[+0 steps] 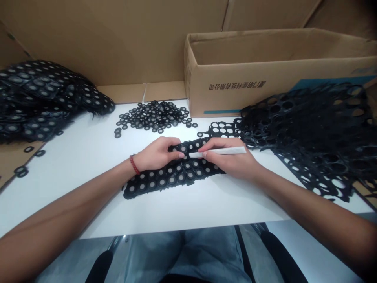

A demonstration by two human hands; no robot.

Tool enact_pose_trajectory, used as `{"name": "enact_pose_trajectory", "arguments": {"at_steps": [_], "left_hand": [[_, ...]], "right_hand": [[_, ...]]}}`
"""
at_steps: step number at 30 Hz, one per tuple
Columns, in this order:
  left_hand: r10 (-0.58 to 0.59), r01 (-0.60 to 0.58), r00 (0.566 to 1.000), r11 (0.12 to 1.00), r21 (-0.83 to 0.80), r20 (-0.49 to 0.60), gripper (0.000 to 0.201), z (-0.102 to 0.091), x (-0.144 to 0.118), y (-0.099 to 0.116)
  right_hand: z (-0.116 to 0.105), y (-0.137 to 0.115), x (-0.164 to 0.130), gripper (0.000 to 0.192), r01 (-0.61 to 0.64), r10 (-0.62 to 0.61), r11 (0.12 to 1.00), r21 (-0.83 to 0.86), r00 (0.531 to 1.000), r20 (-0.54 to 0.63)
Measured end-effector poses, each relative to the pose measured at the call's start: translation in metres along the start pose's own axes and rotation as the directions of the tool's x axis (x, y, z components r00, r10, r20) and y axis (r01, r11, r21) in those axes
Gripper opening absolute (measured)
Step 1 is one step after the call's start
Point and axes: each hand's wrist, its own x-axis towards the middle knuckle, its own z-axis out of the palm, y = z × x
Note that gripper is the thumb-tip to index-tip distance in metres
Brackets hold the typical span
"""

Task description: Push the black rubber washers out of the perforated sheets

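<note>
A black rubber sheet (172,179) with rows of moulded rings lies on the white table in front of me. My left hand (159,154) grips its far edge, thumb on top and fingers curled behind. In my right hand (232,159) a slim white pen-like tool (225,151) is pinched between thumb and fingers. Its tip points left and meets the sheet close to my left thumb; whether it touches a ring I cannot tell. Beyond the sheet lies a loose pile of small black rings (157,114).
A heap of ring-filled black sheets (44,98) is at the left, with a few loose rings (21,171) nearby. Punched-out black sheets (312,129) pile up on the right. Behind them stands an open cardboard box (235,92). The white table (188,212) has its front edge near my lap.
</note>
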Motion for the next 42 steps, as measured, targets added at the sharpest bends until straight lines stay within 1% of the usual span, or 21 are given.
{"name": "enact_pose_trajectory", "arguments": {"at_steps": [3,6,9,11,12,15,18,21,26,31,34,37,42], "left_hand": [[-0.001,0.002,1.0,1.0,-0.029,0.022,0.026,-0.002,-0.001,-0.001],[-0.021,0.024,0.998,0.998,-0.057,0.054,0.026,-0.006,-0.001,-0.001],[-0.067,0.069,0.996,0.997,-0.028,0.062,0.026,-0.013,0.003,0.001],[-0.101,0.099,0.993,0.995,0.03,0.06,0.026,-0.016,0.008,0.004],[-0.118,0.114,0.991,0.991,0.067,0.059,0.028,-0.017,0.011,0.006],[-0.164,0.152,0.985,0.972,0.179,0.058,0.033,-0.015,0.021,0.015],[-0.171,0.155,0.984,0.963,0.218,0.054,0.03,-0.011,0.026,0.021],[-0.143,0.131,0.988,0.972,0.196,0.049,0.027,-0.008,0.026,0.022],[-0.112,0.1,0.992,0.982,0.161,0.065,0.027,-0.007,0.022,0.016],[-0.073,0.067,0.995,0.994,0.089,0.071,0.027,-0.007,0.022,0.01],[-0.074,0.07,0.994,0.996,0.051,0.08,0.029,-0.007,0.023,0.007],[-0.08,0.076,0.993,0.996,0.042,0.09,0.031,-0.008,0.023,0.006],[-0.073,0.069,0.994,0.996,0.047,0.084,0.03,-0.007,0.023,0.008]], "right_hand": [[0.0,-0.003,0.002,0.009,-0.039,0.038,0.999,0.033,0.998,0.048],[-0.004,0.001,0.007,0.007,-0.11,0.094,0.973,0.202,0.992,0.089],[-0.011,0.012,0.009,0.006,-0.131,0.117,0.895,0.425,0.991,0.06],[-0.017,0.019,0.007,0.006,-0.133,0.141,0.864,0.486,0.99,0.021],[-0.019,0.022,0.006,0.006,-0.131,0.146,0.864,0.486,0.989,0.007],[-0.022,0.025,0.002,0.005,-0.107,0.125,0.902,0.417,0.992,-0.016],[-0.02,0.024,0.0,0.008,-0.057,0.068,0.933,0.355,0.998,-0.019],[-0.018,0.024,0.0,0.012,-0.014,0.024,0.951,0.309,0.999,-0.029],[-0.018,0.023,0.001,0.015,0.017,-0.003,0.972,0.236,0.998,-0.057],[-0.019,0.022,0.001,0.015,0.019,-0.006,0.973,0.229,0.998,-0.059],[-0.019,0.022,0.0,0.016,0.025,-0.013,0.967,0.252,0.999,-0.048],[-0.019,0.022,0.0,0.016,0.028,-0.017,0.966,0.258,0.999,-0.044],[-0.019,0.02,0.0,0.015,0.011,-0.001,0.976,0.216,0.999,-0.048]]}}
